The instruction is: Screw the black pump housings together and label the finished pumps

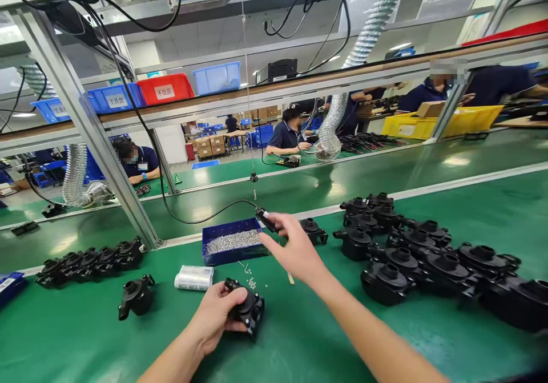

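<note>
My left hand (218,314) is closed around a black plastic pump housing (248,309), thumb on top, just above the green mat. Beyond it, my right hand (295,246) grips a slim black corded tool (266,220), which looks like an electric screwdriver. Its cable leaves from the far left end, and my fingers hide the other end. A blue tray (235,255) of small metal screws stands beside the right hand. Several loose screws (252,283) lie on the mat between the hands. Left of them is a clear plastic-wrapped roll (194,278).
Several black housings (398,257) crowd the right side. A row of similar housings (89,263) stands at left, with a single housing (136,295) nearer me. A metal post (94,126) rises at the bench's back edge. Co-workers (285,134) sit beyond.
</note>
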The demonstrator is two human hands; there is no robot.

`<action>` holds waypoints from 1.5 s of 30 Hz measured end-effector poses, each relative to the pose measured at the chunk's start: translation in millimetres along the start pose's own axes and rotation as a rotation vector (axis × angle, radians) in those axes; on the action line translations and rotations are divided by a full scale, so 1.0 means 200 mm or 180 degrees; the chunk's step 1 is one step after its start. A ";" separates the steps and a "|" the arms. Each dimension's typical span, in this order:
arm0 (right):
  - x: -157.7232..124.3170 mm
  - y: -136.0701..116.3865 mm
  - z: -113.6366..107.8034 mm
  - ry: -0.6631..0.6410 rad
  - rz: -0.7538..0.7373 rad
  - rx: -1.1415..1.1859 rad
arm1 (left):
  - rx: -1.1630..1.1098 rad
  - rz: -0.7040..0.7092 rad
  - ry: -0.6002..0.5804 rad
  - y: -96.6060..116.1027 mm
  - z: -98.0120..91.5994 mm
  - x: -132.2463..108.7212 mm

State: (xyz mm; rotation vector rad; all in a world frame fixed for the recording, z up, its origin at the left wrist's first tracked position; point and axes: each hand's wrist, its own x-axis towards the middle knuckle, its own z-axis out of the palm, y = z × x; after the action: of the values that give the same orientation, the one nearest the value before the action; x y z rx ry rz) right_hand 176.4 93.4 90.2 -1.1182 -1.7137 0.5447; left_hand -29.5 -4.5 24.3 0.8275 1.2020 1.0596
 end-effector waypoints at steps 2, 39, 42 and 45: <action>0.24 0.04 -0.02 -0.0255 0.0094 -0.0316 | 0.0049 -0.0006 -0.0054 0.00 -0.01 0.00; 0.07 -0.35 0.33 -0.1250 -0.0505 0.3153 | -0.0350 -0.0079 -0.0185 -0.04 -0.01 0.02; 0.05 -0.35 0.35 -0.1234 -0.0500 0.3178 | -0.0376 -0.0072 -0.0187 -0.04 0.00 0.01; 0.02 -0.36 0.36 -0.1079 -0.0504 0.3048 | -0.0422 -0.0055 -0.0149 -0.03 0.01 0.00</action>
State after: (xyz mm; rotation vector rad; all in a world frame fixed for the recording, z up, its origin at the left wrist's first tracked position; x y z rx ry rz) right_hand 79.7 73.0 116.6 -0.2061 -1.4878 1.3212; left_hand -26.6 -5.8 18.8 0.7338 1.0858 1.0879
